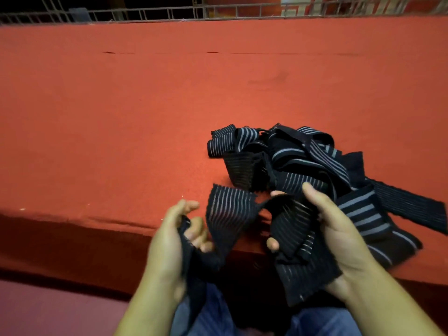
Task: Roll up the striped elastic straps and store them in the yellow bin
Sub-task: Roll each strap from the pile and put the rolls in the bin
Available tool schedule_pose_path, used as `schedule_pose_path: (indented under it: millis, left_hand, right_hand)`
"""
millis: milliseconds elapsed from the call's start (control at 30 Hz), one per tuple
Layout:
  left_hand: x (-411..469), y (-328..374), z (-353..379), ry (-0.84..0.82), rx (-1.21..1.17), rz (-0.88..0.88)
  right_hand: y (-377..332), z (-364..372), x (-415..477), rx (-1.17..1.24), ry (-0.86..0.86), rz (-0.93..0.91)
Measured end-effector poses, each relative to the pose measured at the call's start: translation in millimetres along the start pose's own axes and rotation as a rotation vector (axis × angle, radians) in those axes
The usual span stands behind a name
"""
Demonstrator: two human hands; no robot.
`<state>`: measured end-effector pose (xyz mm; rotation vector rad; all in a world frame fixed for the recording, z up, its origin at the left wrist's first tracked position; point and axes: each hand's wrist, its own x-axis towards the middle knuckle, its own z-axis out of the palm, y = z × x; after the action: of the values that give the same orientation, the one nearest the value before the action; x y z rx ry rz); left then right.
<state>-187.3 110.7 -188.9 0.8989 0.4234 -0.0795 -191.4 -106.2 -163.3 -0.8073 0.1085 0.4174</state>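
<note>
- Left hand [169,243] and right hand [339,229], just in front of the pile [291,161], both grip one strap [230,214].
- Pile lies on the bench [121,105].
- Judgement: draw the strap flat and untwisted, then roll tightly from one end.

The left hand [177,236] curls its fingers round one end of a striped elastic strap [230,214]. The right hand [339,229], palm turned inward and thumb stretched forward, grips a bunched part of the strap. Both forearms are bare.
</note>
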Motion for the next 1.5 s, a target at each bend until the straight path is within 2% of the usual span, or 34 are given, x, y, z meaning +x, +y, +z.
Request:
schedule_pose_path:
  millis: [67, 167, 267, 333, 700, 833, 1000, 1100, 1300, 1500]
  left_hand:
    - [-12, -17, 12, -0.114, 0.130, -0.039]
    - [-21, -36, 18, -0.279, 0.165, -0.140]
    - [-29, -46, 21, -0.363, 0.274, -0.080]
    - [-32, -48, 23, -0.393, 0.333, -0.020]
    - [-53, -34, 32, -0.419, 0.178, 0.142]
    - [-60, -30, 34, -0.393, 0.182, 0.213]
    - [-65, -25, 30, -0.383, 0.189, 0.252]
    - [-72, -26, 30, -0.379, 0.251, 0.301]
    - [-80, -27, 19, -0.359, 0.546, 0.484]
    - [-102, -14, 14, -0.538, 0.754, 0.474]
  right_hand:
    - [1, -2, -3, -0.004, 0.003, 0.083]
    - [4, 2, -10, -0.032, 0.029, 0.117]
    - [3, 8, -14, 0.057, 0.068, 0.115]
    - [1, 11, -16, 0.088, 0.024, 0.117]
    - [4, 3, -25, 0.073, -0.179, 0.062]
    - [13, 5, -39, -0.079, -0.009, -0.009]
    - [23, 8, -52, -0.318, 0.168, -0.286]
    - [30, 3, -61, -0.482, 0.190, -0.349]
    - [39, -4, -75, -0.367, 0.083, -0.330]
    - [46, 2, -85, -0.543, 0.132, -0.436]
